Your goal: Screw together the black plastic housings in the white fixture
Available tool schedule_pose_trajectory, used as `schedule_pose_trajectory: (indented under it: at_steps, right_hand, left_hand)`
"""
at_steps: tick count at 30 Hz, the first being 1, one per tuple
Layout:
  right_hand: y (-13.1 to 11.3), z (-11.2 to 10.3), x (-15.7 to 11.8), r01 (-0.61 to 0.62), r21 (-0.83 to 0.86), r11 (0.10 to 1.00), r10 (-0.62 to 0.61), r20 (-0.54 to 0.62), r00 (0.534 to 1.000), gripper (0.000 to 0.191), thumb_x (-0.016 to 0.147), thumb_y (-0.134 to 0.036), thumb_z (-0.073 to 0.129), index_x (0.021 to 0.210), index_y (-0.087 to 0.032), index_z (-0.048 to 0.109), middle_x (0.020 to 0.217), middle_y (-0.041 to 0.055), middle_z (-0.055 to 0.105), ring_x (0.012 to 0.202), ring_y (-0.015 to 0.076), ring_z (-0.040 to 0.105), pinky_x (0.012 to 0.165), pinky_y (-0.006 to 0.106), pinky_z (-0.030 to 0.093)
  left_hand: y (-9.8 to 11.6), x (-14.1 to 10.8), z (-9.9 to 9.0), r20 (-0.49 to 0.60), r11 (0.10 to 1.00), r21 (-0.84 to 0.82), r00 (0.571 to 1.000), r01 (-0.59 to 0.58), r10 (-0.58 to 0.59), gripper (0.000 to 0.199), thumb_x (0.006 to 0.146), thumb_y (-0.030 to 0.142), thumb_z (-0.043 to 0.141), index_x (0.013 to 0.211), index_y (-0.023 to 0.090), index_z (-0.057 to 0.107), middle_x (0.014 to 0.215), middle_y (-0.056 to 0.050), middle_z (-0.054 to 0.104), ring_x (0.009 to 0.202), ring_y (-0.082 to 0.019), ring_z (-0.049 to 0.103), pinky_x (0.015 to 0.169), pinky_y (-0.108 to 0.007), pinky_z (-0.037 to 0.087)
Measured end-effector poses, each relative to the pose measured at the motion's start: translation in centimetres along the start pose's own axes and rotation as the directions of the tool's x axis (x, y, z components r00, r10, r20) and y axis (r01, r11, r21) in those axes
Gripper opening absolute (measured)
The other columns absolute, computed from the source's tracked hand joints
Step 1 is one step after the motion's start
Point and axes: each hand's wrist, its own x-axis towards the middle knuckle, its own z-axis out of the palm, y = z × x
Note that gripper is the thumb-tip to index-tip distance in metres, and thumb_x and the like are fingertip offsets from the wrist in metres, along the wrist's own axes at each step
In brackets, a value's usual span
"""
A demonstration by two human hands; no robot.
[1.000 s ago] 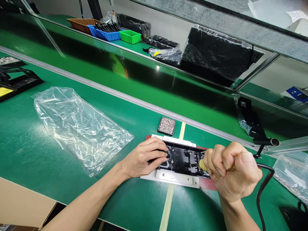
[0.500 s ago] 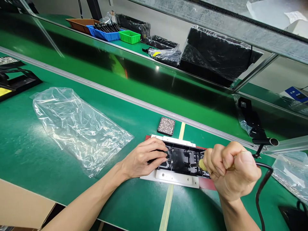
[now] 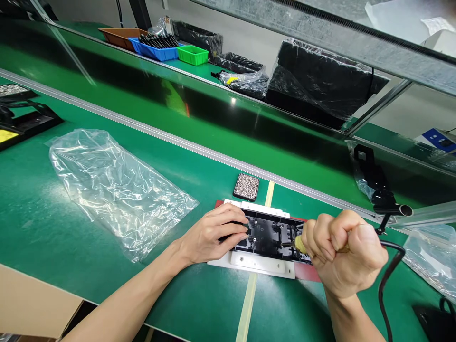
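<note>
My right hand (image 3: pixel 345 251) is closed in a fist around a corded soldering iron with a yellow grip (image 3: pixel 299 244). Its thin tip points left into a black plastic housing (image 3: pixel 265 235), which shows small posts and ribs. Most of the handle is hidden by my fingers. On the housing's left end lies my left hand (image 3: pixel 215 232), fingers bent over it and gripping it; what is beneath the fingertips is hidden. A white fixture (image 3: pixel 261 262) borders the housing along both long sides, on a red base (image 3: pixel 308 272).
Beyond the fixture stands a small square tray (image 3: pixel 246 186) of tiny metal pieces. A clear plastic bag (image 3: pixel 117 190) lies on the left. At right are a metal tube holder (image 3: pixel 394 209), a black cable (image 3: pixel 386 280) and another clear bag (image 3: pixel 432 259). Bins (image 3: pixel 192 55) line the back shelf.
Almost nothing differs. My right hand and the soldering iron have shifted very slightly to the right; my left hand and the housing have stayed put.
</note>
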Motion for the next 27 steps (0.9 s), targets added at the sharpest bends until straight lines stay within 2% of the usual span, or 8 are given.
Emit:
schedule_pose_trajectory:
  at_steps: [20,27]
  right_hand:
    - [0.12,0.00,0.05,0.001,-0.002,1.000,-0.001,0.017,1.000,0.043,0.096,-0.036,0.051,0.058,-0.018,0.040,0.044,-0.0053,0.029,0.038,0.0070,0.024,0.036,0.017,0.025]
    - [-0.21,-0.45,0.16,-0.042,0.003,0.999,0.042,0.085,0.996,0.039,0.097,-0.034,0.048,0.062,-0.019,0.044,0.047,-0.0043,0.034,0.040,0.0082,0.029,0.038,0.019,0.031]
  left_hand:
    - [-0.07,-0.17,0.01,0.001,1.000,-0.009,1.000,0.005,-0.005,0.013,0.094,0.010,0.069,0.107,0.014,0.071,0.108,-0.010,0.071,0.106,-0.023,0.065,0.095,-0.045,0.059]
    - [-0.07,-0.22,-0.10,-0.008,1.000,-0.006,1.000,0.004,-0.004,0.015,0.094,0.010,0.069,0.108,0.015,0.071,0.107,-0.010,0.071,0.105,-0.024,0.066,0.094,-0.046,0.060]
